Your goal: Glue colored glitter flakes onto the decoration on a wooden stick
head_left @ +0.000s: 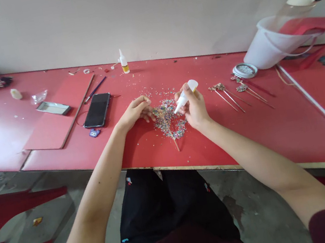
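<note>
My right hand (pixel 194 106) is closed round a small white glue bottle (pixel 185 96), its nozzle pointing down and left. Under the nozzle lies a loose pile of tiny multicoloured chips (pixel 179 129) on the red table. A thin gold hairpin (pixel 170 131) slants over the pile, its decorated top beside the fingers of my left hand (pixel 140 112). Those fingers are bent; whether they grip the hairpin's top is unclear. Several finished-looking hairpins with clustered heads (pixel 221 87) lie to the right of my right hand.
A black phone (pixel 97 110), an open grey box (pixel 53 108) and a red board (pixel 56 123) lie left. Another glue bottle (pixel 124 63) stands near the wall. At right are a white bucket (pixel 274 43) and a round container (pixel 245 70). The table's front edge (pixel 189 168) is near my lap.
</note>
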`<state>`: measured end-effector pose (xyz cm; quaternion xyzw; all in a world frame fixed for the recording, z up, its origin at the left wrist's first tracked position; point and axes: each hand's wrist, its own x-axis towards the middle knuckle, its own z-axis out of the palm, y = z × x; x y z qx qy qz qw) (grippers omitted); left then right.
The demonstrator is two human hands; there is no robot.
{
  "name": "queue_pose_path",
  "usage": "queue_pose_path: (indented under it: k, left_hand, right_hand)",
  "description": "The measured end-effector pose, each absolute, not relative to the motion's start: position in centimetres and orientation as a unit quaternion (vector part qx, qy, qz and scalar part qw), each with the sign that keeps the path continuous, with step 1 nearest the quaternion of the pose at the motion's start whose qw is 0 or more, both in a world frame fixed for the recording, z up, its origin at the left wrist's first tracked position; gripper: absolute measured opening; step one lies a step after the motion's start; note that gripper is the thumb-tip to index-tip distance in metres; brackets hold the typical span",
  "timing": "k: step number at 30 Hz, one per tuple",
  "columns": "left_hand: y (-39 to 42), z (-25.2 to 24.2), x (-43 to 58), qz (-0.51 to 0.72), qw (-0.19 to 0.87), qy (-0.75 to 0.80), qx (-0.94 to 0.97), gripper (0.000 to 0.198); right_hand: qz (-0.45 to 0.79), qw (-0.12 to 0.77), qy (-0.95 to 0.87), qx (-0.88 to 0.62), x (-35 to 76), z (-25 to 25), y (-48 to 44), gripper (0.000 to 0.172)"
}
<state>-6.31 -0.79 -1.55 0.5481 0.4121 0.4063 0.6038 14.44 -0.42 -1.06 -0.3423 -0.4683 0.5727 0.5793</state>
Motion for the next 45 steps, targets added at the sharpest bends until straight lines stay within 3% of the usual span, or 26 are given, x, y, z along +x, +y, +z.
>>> queue_pose_path:
  k: [7,11,16,20,34,45]
  left_hand:
    - [-0.8,-1.6,-6.3,0.399,0.594,0.405,0.569,0.035]
    - [-0.8,-1.7,-6.4,0.390,0.587,0.414,0.576,0.026]
    - [-0.6,-1.8,-6.5,0.398,0.605,0.401,0.561,0.016]
    - [-0.6,-1.7,-6.4,0.407,0.610,0.402,0.549,0.009]
    - [-0.7,-1.4,-6.3,0.402,0.608,0.409,0.549,0.010]
    - [-0.7,-1.3,-6.3,0.385,0.601,0.420,0.560,0.015]
  right_hand:
    - [0.501,0.549,-0.579,-0.335,14.5,-0.8,-1.1,0.038]
    - [0.495,0.543,-0.601,-0.316,14.4,-0.2,-1.6,0.039]
    - [0.635,0.503,-0.468,-0.354,14.6,-0.4,-0.4,0.050]
    - [0.673,0.479,-0.437,-0.357,15.1,-0.7,0.3,0.051]
    - [0.585,0.548,-0.505,-0.320,14.2,-0.5,-1.3,0.036]
    - [0.539,0.498,-0.598,-0.323,13.7,-0.5,-2.5,0.042]
